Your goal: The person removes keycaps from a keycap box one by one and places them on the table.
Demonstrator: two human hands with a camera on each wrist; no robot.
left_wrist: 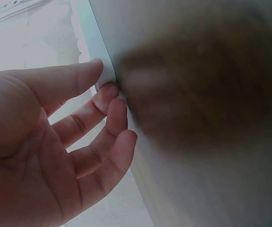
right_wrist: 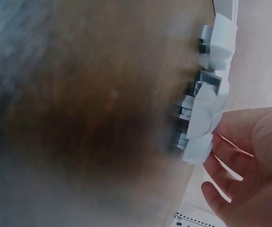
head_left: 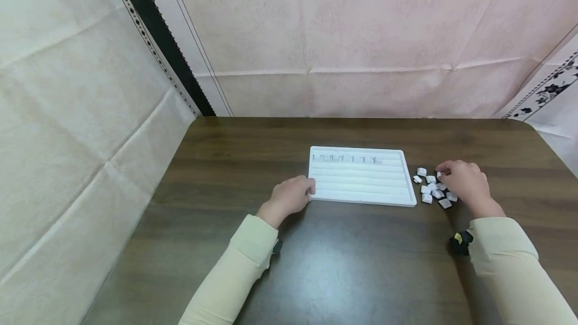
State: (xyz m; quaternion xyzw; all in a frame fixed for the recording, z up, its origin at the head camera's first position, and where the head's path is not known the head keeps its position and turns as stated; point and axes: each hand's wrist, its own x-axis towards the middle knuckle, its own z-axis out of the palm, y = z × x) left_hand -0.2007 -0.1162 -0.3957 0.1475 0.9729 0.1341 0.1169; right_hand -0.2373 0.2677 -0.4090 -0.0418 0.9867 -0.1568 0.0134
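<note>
A white rectangular board with raised rows lies on the table; its top row carries small grey marks or clips. My left hand pinches the left edge near the front corner, thumb on top and fingertips against the side, as the left wrist view shows. To the right of the board is a loose cluster of small white blocky pieces, some with hollow grey undersides. My right hand reaches over the cluster's far right side and pinches one small white piece; other pieces partly hide the fingertips in the right wrist view.
The brown wooden table extends around the board and pieces. Pale patterned cloth hangs behind its far edge, with more cloth at the left. A dark wrist strap shows at the right cuff.
</note>
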